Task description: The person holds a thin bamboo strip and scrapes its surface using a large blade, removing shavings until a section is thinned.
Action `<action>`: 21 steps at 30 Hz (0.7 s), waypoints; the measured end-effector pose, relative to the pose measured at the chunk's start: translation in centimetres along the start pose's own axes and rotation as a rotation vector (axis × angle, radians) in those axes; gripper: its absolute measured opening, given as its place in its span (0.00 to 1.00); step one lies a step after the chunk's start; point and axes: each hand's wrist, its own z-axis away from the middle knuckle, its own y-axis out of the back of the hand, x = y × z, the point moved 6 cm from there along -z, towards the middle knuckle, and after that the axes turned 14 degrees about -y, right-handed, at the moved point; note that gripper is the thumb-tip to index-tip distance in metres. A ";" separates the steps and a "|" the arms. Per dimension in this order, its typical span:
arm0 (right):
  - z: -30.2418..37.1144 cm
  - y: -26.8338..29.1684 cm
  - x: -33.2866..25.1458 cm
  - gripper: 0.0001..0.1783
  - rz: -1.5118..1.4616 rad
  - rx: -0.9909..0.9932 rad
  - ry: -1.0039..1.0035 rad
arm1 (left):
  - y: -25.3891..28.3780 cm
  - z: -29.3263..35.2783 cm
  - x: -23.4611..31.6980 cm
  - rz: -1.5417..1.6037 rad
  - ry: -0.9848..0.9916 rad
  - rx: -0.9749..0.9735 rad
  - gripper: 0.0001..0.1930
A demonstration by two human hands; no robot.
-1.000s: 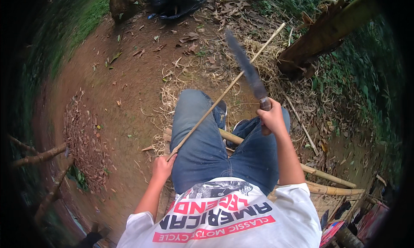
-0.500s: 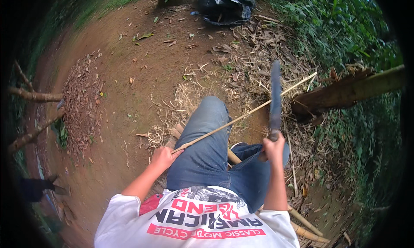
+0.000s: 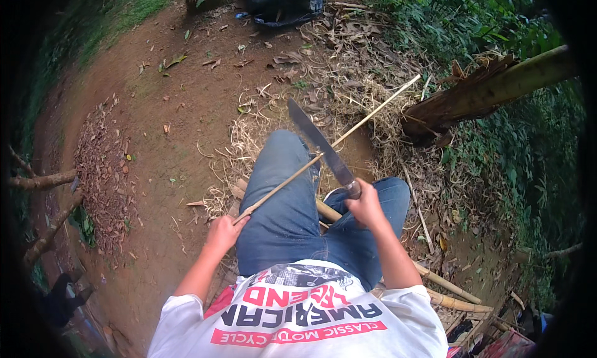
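Observation:
My left hand [image 3: 222, 235] is closed round the near end of a long, thin bamboo strip [image 3: 278, 187]. The strip slants up and to the right across my jeans-clad leg, its far end out over the litter. In my right hand [image 3: 365, 204] is the dark handle of a machete [image 3: 319, 140]. Its broad grey blade points up and to the left, crossing the strip near its middle. Whether the edge bites into the strip I cannot tell.
Curly pale shavings [image 3: 245, 134] litter the brown soil around my knee. A thick cut trunk [image 3: 491, 93] leans in from the right. Bamboo poles [image 3: 454, 301] lie by my right side. A black plastic bag [image 3: 283, 6] sits at the far edge, with dry branches [image 3: 43, 181] at left.
The machete has swung from upright, right of the strip, down and left until its blade crosses the strip. My right hand has moved left; the left still grips the strip. The view has shifted.

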 end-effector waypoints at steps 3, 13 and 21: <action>0.3 1.2 -0.6 0.18 -0.075 -0.087 -0.054 | 0.5 0.1 0.4 -0.015 -0.073 0.021 0.33; 0.7 -1.5 -0.3 0.18 -0.053 0.003 0.047 | 0.3 -0.2 1.1 0.012 -0.005 -0.033 0.32; -2.3 2.8 -1.0 0.10 -0.207 0.045 -0.050 | -0.1 0.1 1.0 0.004 -0.007 -0.002 0.31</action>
